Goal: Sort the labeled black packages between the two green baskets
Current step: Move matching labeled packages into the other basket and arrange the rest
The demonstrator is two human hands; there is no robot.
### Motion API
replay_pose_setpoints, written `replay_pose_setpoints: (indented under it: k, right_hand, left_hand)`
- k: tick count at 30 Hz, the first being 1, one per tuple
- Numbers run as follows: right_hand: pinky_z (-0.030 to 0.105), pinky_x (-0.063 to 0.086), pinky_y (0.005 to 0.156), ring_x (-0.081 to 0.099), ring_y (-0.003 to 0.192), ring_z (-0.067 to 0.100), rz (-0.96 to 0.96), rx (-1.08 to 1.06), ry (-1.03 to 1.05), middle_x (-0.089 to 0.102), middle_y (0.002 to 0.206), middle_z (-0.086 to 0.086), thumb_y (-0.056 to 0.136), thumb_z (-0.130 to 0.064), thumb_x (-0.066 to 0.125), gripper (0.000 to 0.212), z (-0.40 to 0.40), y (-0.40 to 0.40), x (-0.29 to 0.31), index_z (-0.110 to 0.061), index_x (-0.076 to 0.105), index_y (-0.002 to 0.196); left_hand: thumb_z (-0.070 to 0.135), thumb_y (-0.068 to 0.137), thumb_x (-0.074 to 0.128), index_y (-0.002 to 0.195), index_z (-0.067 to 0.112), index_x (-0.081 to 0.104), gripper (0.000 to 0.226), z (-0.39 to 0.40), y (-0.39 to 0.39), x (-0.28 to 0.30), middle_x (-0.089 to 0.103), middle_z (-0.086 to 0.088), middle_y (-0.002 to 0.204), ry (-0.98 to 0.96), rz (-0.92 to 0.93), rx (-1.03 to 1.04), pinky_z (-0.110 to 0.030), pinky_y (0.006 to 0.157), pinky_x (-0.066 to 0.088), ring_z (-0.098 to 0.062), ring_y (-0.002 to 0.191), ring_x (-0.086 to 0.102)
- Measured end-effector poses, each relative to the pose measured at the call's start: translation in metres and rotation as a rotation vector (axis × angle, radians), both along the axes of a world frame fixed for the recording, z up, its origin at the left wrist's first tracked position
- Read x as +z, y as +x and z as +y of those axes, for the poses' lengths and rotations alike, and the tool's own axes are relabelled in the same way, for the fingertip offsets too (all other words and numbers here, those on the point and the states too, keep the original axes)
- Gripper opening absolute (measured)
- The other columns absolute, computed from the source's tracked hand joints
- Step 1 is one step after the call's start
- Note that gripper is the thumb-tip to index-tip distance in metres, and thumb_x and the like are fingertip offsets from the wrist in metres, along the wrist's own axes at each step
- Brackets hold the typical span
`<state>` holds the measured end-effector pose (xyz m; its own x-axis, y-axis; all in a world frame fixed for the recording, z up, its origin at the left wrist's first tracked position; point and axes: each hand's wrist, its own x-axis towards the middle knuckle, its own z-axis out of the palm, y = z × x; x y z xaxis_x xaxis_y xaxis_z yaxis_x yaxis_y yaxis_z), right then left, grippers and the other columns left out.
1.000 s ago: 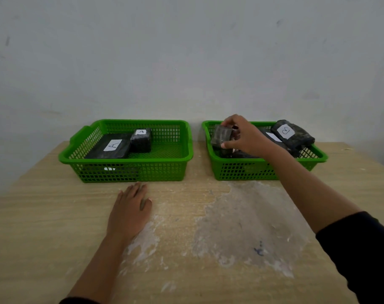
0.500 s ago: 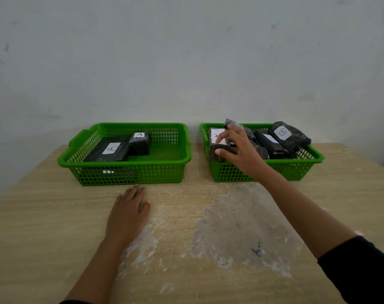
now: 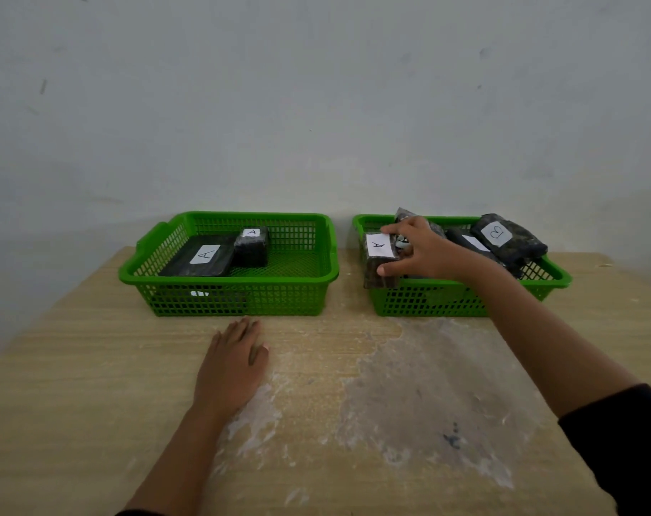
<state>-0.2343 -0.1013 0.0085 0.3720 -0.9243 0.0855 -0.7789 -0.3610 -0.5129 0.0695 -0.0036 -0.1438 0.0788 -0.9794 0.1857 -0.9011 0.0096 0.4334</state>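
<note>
Two green baskets stand side by side at the back of the table. The left basket (image 3: 238,299) holds a flat black package labelled A (image 3: 201,256) and a smaller A package (image 3: 252,245). The right basket (image 3: 420,301) holds several black packages, one labelled B (image 3: 506,238) on top at the right. My right hand (image 3: 424,251) grips a black package with an A label (image 3: 379,260) at the right basket's front left corner, raised over the rim. My left hand (image 3: 234,363) lies flat on the table, fingers together, in front of the left basket.
The wooden table (image 3: 93,404) has a worn pale patch (image 3: 409,385) in its middle, in front of the right basket. A plain white wall stands right behind both baskets. A narrow gap separates the two baskets.
My right hand has lifted the A package out of the pile and drawn it toward the right basket's front left corner, its label now facing up. My left hand has stayed put.
</note>
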Motion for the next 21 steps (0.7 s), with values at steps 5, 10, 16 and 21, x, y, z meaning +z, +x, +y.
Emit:
replay_pose_setpoints:
  k: [5, 10, 16, 21]
  right_hand:
    - [0.020, 0.060, 0.070, 0.070, 0.089, 0.015, 0.116, 0.030, 0.298, 0.048, 0.136, 0.008, 0.069, -0.063, 0.068, 0.086, -0.009, 0.010, 0.025, -0.020, 0.042, 0.138]
    - [0.035, 0.062, 0.072, 0.073, 0.078, 0.025, 0.168, -0.119, 0.261, 0.066, 0.096, 0.009, 0.081, -0.069, 0.045, 0.074, -0.015, 0.023, 0.026, -0.003, 0.056, 0.113]
    - [0.033, 0.053, 0.079, 0.066, 0.096, 0.031, 0.303, -0.087, -0.068, 0.066, 0.117, 0.017, 0.092, -0.031, 0.054, 0.034, -0.040, 0.046, 0.058, -0.004, 0.065, 0.109]
    - [0.023, 0.048, 0.078, 0.057, 0.102, 0.020, 0.087, 0.250, -0.143, 0.056, 0.120, 0.006, 0.084, -0.018, 0.067, 0.043, -0.055, 0.111, 0.048, -0.019, 0.054, 0.125]
  left_hand:
    - [0.034, 0.099, 0.033, 0.150, 0.022, 0.022, 0.053, -0.001, 0.002, 0.000, 0.015, 0.001, 0.161, 0.014, -0.002, 0.015, -0.034, 0.121, -0.001, -0.014, 0.148, 0.008]
    - [0.035, 0.100, 0.029, 0.151, 0.021, 0.017, 0.054, -0.002, -0.002, -0.001, 0.010, 0.000, 0.161, 0.038, -0.054, 0.011, -0.036, 0.121, -0.001, -0.016, 0.149, 0.006]
    - [0.036, 0.100, 0.024, 0.151, 0.022, 0.012, 0.055, -0.003, -0.001, -0.004, 0.007, 0.001, 0.162, 0.048, -0.079, 0.012, -0.035, 0.120, -0.003, -0.015, 0.149, 0.002]
    - [0.036, 0.100, 0.026, 0.151, 0.023, 0.012, 0.055, -0.001, -0.001, -0.002, 0.006, 0.002, 0.162, 0.043, -0.052, 0.015, -0.034, 0.121, -0.004, -0.014, 0.149, 0.001]
